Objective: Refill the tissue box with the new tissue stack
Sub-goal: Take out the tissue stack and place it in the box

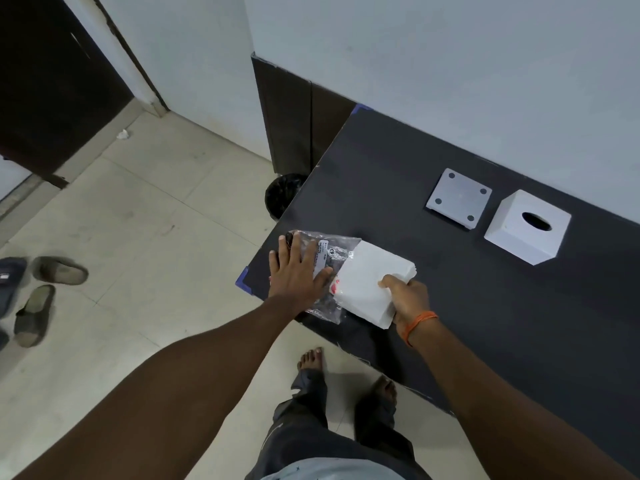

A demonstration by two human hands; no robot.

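Flat and spread, my left hand (pixel 298 271) pins the plastic wrapper (pixel 329 251); beside it, my right hand (pixel 407 299) pinches the tissue stack (pixel 370 278).

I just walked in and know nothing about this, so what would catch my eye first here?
Probably the white tissue stack at the near corner of the black table, gripped by the right hand while the left hand pins its clear plastic wrapper flat. Farther right sit a white cube tissue box and its detached base plate.
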